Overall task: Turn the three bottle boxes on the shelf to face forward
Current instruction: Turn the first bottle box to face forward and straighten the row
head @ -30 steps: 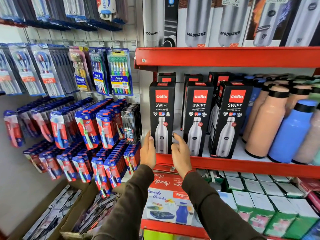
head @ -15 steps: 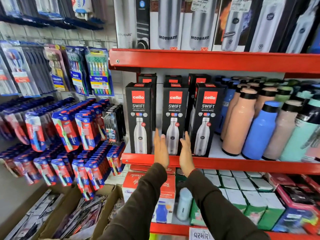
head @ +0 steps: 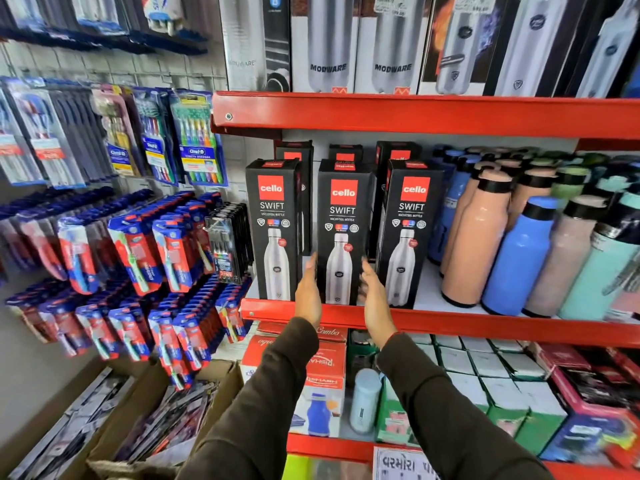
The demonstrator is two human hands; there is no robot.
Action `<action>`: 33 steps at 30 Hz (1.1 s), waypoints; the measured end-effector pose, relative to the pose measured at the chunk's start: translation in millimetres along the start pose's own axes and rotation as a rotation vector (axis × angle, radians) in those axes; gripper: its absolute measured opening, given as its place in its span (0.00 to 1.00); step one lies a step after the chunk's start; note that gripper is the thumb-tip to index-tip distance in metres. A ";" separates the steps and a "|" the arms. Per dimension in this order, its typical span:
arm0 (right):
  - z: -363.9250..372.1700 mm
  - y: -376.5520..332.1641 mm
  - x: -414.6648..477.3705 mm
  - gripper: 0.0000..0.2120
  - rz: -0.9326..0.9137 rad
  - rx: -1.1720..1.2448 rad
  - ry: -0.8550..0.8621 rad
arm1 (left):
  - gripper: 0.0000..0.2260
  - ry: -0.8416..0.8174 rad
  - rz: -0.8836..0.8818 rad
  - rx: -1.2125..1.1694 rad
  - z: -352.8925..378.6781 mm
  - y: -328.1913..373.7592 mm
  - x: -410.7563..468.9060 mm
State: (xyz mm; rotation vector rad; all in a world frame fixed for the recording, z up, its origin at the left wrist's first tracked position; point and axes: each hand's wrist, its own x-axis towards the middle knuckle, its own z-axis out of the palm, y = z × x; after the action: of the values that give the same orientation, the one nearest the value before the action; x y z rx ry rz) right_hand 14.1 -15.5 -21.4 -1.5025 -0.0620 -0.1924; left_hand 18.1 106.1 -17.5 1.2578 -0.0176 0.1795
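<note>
Both hands flank the middle bottle box (head: 341, 233) on the red shelf (head: 450, 323). My left hand (head: 308, 292) lies flat along the box's lower left edge, fingers straight and together; my right hand (head: 372, 294) stands at its lower right edge, fingers extended. Whether the palms actually press the cardboard I cannot tell, since the right one is blurred and neither hand curls around anything.

Compared with half a second ago the hands sit in much the same pose around this box, a little closer to it, and a second ago they were at the left bottle box (head: 275, 230), so they have moved one box to the right. All three printed fronts now show to me: left, middle and right bottle box (head: 408, 233) stand upright in a row at the shelf's near edge, the right one angled slightly.

More black boxes (head: 398, 154) behind the row are mostly hidden, only their tops visible. The loose bottles (head: 519, 258) to the right run out of view at the edge. Toothbrush packs (head: 138, 244) on the left wall are soft with blur.
</note>
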 end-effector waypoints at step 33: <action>-107.6 -17.1 25.8 0.23 -0.002 0.087 0.157 | 0.28 -0.057 -0.076 -0.019 133.4 -16.6 -13.3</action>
State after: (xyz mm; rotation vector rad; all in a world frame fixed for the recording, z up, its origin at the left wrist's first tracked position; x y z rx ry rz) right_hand 28.3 -125.7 -8.0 -1.3961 0.0535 -0.3045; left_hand 18.7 -26.8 6.6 1.2421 -0.0211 0.0777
